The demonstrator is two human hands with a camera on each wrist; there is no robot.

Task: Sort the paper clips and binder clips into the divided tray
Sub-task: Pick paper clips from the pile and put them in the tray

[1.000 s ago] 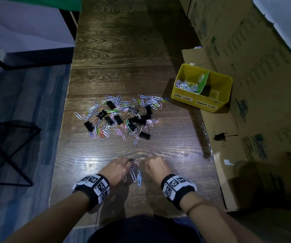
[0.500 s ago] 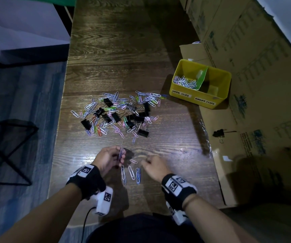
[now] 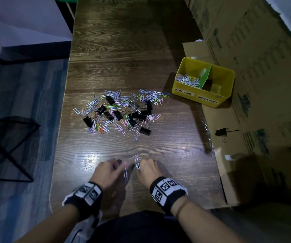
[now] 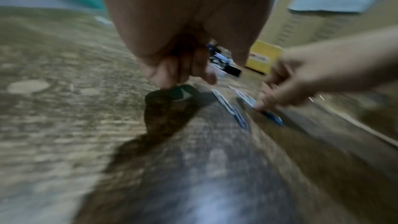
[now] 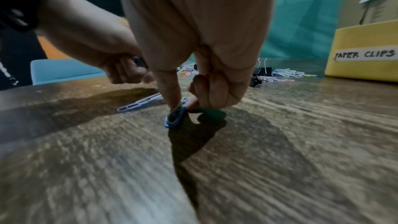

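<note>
Near the table's front edge, my right hand (image 3: 139, 168) pinches a blue paper clip (image 5: 176, 115) between index finger and thumb, one end still touching the wood. My left hand (image 3: 122, 165) is just to its left, fingers curled, with a bit of a paper clip (image 5: 139, 61) showing in its fist. A pale paper clip (image 3: 125, 173) lies flat between the hands. The mixed pile of coloured paper clips and black binder clips (image 3: 120, 113) lies further back. The yellow divided tray (image 3: 183, 92) stands at the right, with paper clips in its left compartment.
Cardboard boxes (image 3: 264, 85) line the table's right side, and a flattened piece of cardboard carries one stray binder clip (image 3: 221, 132). A green divider (image 3: 205, 77) splits the tray. A black wire stand (image 3: 10, 146) stands on the floor to the left.
My left hand, which had lifted a paper clip off the table, has come back down beside the right. My right hand has closed its finger and thumb on the blue clip.
</note>
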